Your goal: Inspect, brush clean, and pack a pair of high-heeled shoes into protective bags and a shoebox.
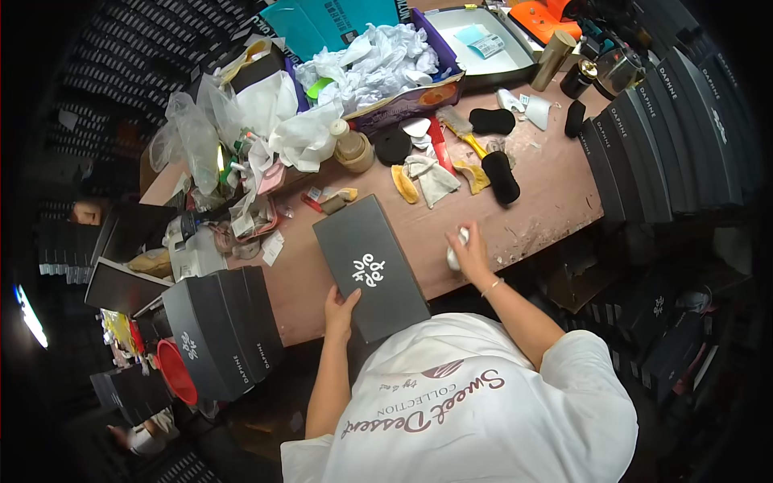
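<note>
A dark grey shoebox (370, 253) with a white printed mark on its lid lies closed at the near edge of the table. My left hand (341, 312) grips its left side near the front corner, thumb on the lid and the other fingers along the side. To the right of the box, my right hand (473, 253) is closed around a small white object (456, 251), perhaps a wad of paper or cloth; my fingers partly cover it. That hand is just above the table and apart from the box.
Dark shoeboxes stand stacked at right (628, 153) and left (217, 330). Behind lie black brush-like pads (501, 177), rags (432, 179), a bottle (352, 146) and a purple carton (411, 105) of crumpled white paper. Plastic bags (201, 129) clutter the left.
</note>
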Demonstrator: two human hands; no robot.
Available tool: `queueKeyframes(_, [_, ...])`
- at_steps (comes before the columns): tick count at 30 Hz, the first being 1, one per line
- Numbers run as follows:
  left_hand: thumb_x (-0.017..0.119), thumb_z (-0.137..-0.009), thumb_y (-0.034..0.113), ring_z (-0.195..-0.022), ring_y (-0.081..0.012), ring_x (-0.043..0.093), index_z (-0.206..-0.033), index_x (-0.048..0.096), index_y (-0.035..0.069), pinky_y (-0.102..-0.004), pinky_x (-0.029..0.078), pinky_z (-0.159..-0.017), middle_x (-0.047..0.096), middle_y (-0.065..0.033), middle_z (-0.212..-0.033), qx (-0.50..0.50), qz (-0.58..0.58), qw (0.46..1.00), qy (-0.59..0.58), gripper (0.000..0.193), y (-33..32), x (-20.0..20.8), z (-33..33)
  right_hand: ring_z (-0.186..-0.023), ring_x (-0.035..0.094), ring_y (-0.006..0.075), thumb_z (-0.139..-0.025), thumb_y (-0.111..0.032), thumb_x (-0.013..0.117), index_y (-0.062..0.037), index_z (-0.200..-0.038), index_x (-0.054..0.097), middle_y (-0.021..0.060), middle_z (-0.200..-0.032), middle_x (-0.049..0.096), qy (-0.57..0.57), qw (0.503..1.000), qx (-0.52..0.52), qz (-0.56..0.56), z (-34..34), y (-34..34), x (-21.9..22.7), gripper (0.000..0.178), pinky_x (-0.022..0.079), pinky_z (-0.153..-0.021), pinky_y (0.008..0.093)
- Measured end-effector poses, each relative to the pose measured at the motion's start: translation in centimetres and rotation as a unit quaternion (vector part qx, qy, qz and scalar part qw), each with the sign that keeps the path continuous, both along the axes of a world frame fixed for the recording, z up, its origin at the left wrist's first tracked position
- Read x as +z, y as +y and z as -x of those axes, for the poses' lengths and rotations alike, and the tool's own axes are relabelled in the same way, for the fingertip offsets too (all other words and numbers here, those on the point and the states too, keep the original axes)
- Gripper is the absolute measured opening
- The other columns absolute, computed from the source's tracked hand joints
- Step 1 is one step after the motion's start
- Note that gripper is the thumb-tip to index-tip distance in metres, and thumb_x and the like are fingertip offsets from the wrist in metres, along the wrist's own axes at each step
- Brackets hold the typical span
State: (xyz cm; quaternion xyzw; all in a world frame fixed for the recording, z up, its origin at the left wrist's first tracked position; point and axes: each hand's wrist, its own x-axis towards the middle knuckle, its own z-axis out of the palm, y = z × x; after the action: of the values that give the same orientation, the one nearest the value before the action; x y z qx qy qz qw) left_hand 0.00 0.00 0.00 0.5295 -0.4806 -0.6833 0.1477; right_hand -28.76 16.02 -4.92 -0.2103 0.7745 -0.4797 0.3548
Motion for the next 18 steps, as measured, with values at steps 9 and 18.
queueKeyframes(9, [0.075, -0.085, 0.016, -0.109, -0.0185, 0.058, -0.132, 0.046, -0.001, -0.0309, 0.045, -0.095, 0.060, -0.0120, -0.119, -0.034, 0.012, 0.999, 0.028, 0.058, -1.0, -2.6, -0.5, -0.133, 0.039, 0.0366, -0.088, -0.024, 0.061, -0.0015, -0.134, 0.047, 0.0201, -0.140, 0.045, 0.502, 0.811, 0.258, -0.153, -1.7, 1.2, -2.3, 0.053, 0.028, -0.110, 0.0546])
queueKeyframes(18, [0.073, -0.086, 0.014, -0.115, -0.0217, 0.055, -0.135, 0.038, -0.003, -0.0328, 0.045, -0.098, 0.055, -0.0155, -0.127, -0.092, -0.038, 0.995, 0.030, 0.062, -1.7, -2.8, 0.2, -0.090, 0.059, 0.0266, -0.081, -0.012, 0.056, -0.0070, -0.089, 0.065, 0.0090, -0.089, 0.063, 0.506, 0.808, 0.245, -0.175, -2.2, 6.9, -1.3, 0.013, 0.041, -0.080, 0.0440])
